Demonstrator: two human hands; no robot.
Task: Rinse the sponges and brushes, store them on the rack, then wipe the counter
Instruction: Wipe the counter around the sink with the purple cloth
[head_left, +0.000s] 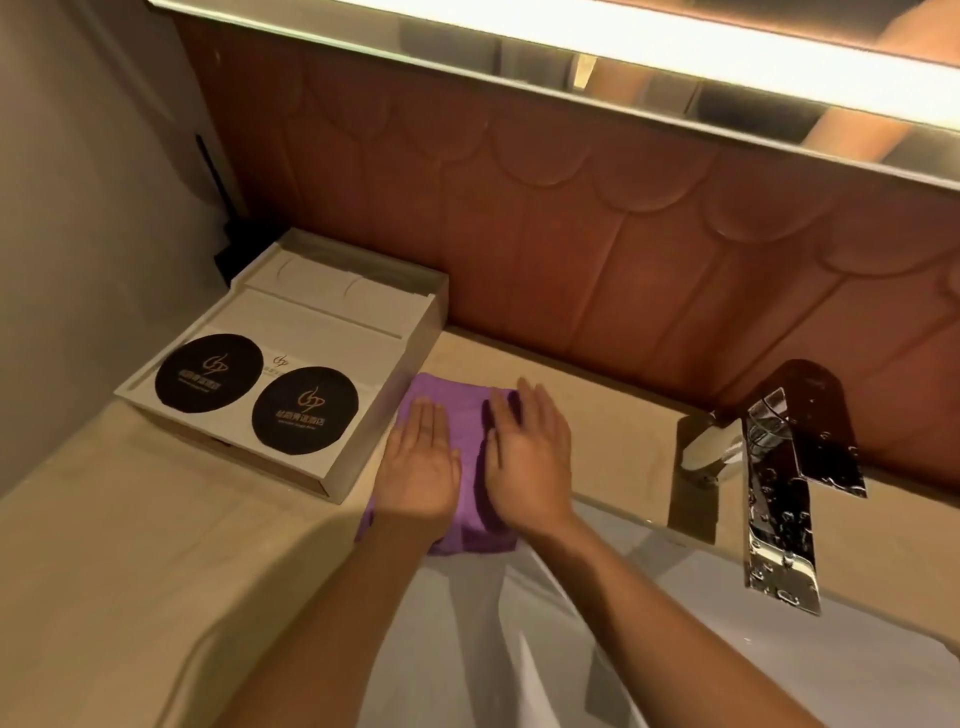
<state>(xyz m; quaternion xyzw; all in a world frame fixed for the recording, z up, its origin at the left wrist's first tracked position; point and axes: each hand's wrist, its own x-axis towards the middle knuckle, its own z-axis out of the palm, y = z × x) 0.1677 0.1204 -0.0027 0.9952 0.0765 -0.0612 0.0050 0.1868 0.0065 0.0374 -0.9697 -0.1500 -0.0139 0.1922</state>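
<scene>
A folded purple cloth lies on the beige counter, between a white tray and the basin. My left hand presses flat on the cloth's left half, fingers straight. My right hand lies flat over its right half, fingers straight and pointing toward the wall. The cloth's near edge hangs at the basin's rim. No sponge, brush or rack is in view.
A white amenity tray with two black round coasters stands left of the cloth. A chrome faucet rises at the right over the white basin. A brown tiled wall backs the counter, with a mirror above.
</scene>
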